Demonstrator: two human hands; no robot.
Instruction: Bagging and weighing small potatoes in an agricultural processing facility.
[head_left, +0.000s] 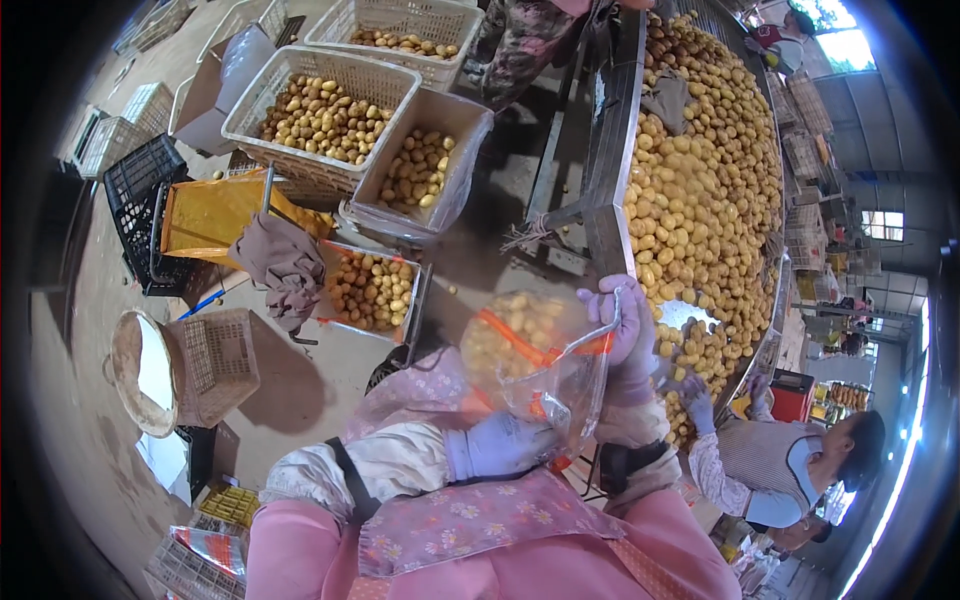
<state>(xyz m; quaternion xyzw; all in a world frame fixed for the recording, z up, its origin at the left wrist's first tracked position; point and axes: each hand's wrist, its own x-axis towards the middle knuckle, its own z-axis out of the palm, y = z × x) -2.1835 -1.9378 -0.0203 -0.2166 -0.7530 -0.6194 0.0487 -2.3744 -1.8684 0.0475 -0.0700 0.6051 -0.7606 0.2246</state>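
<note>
A clear plastic bag with orange bands hangs in front of my lap, its far end bulging with round yellow-brown fruit. My right hand, in a lilac glove, is closed on the bag's upper right edge, beside a thin grey bar that crosses the plastic. Lower down, my left hand, gloved too, has its fingers closed at the bag's near edge; the fingertips are partly hidden by the film. To the right, a metal-sided sorting table bears a deep heap of the same fruit.
A co-worker at the right reaches gloved hands to the heap. Another person stands at the far side. Plastic crates of fruit, a smaller fruit-filled crate, a black crate and a round basket occupy the left floor.
</note>
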